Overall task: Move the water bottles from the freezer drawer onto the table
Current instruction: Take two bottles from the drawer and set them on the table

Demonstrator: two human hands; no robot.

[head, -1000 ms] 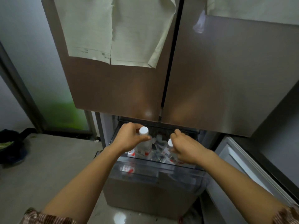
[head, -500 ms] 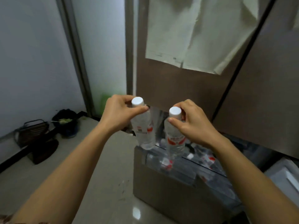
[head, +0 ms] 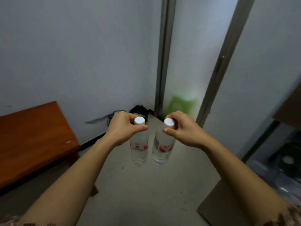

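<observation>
Two clear water bottles with white caps and red labels hang in the air above the floor, side by side. My left hand [head: 123, 128] pinches the neck of the left bottle [head: 139, 150] just under its cap. My right hand [head: 182, 128] pinches the neck of the right bottle [head: 163, 149] the same way. The brown wooden table [head: 32, 141] stands at the left, against the wall. The open freezer drawer [head: 280, 173] shows at the right edge, blurred, with bottles inside.
A grey-blue wall fills the far side, with a frosted sliding door [head: 184, 62] in a metal frame to its right. Dark objects [head: 140, 110] sit on the floor in the corner behind my hands. Bare concrete floor [head: 146, 193] lies between table and freezer.
Both hands lifted a bottle each out of the drawer. The view has swung left from the fridge toward the wall and table, with the bottles carried along.
</observation>
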